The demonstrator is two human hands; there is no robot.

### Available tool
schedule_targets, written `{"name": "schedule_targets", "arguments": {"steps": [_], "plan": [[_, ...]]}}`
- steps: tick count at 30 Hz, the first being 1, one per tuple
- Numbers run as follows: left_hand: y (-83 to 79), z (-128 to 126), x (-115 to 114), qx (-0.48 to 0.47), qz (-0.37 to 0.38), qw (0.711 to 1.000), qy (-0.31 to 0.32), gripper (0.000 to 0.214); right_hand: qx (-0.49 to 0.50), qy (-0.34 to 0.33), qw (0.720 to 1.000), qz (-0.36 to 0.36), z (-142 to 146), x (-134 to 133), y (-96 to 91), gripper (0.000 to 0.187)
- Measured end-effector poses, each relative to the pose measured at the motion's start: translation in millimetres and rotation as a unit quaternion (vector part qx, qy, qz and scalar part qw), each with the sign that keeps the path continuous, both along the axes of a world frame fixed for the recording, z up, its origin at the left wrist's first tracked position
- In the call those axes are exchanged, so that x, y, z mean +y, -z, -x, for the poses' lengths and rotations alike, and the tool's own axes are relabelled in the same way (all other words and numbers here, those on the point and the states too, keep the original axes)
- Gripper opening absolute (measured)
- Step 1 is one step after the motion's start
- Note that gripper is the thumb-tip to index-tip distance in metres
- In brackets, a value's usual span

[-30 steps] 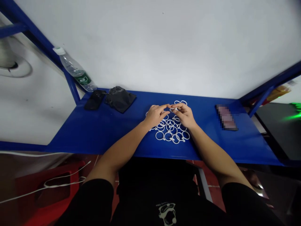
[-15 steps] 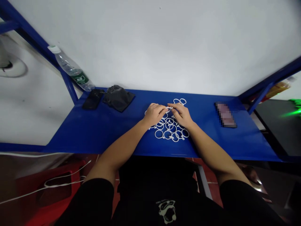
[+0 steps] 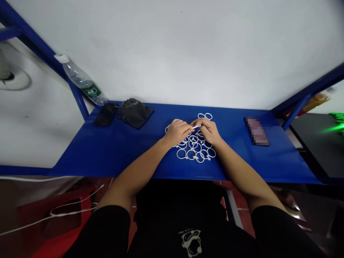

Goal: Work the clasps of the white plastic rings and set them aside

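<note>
Against a white wall [image 3: 188, 53] stands a blue table [image 3: 120, 150], both forearms stretched across its front edge. Left hand [image 3: 177, 132] and right hand [image 3: 209, 132] meet knuckles-up, curled fingertips pinching one white ring [image 3: 196, 126] between them, just above the pile of rings [image 3: 195, 153] lying on the tabletop.

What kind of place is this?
Probably a simple work bench: a blue metal table, a heap of white rings on it, and the left hand and right hand holding one ring.
</note>
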State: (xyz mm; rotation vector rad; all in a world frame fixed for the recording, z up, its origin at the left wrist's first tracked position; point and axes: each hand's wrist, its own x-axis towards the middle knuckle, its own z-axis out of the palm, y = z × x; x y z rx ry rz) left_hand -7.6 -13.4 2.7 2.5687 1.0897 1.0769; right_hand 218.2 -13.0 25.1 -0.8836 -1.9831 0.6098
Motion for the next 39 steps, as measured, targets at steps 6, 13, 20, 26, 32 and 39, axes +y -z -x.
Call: {"name": "schedule_targets", "arguments": {"steps": [6,13,20,26,32,39], "plan": [[5.0,2,9,-0.067,0.007,0.993,-0.094,0.027,-0.068,0.117,0.988,-0.077,-23,16,-1.2,0.029],[11.7,4,15,-0.121,0.017,0.990,-0.074,0.057,-0.188,0.358,0.915,-0.010,-70,47,12.6,0.034],[10.7,2,13,-0.145,-0.008,0.989,-0.036,0.030,-0.326,0.328,0.885,0.047,-66,48,21.0,0.038],[15.3,-3,16,-0.248,0.070,0.966,-0.021,0.025,-0.222,0.214,0.951,-0.029,-51,46,21.8,0.037],[21.3,-10,21,-0.412,0.252,0.875,0.039,0.036,-0.142,0.087,0.980,-0.105,-19,14,6.6,0.033],[22.9,-10,19,-0.418,0.315,0.851,0.050,0.040,-0.131,0.052,0.985,-0.095,5,-4,6.2,0.023]]}}
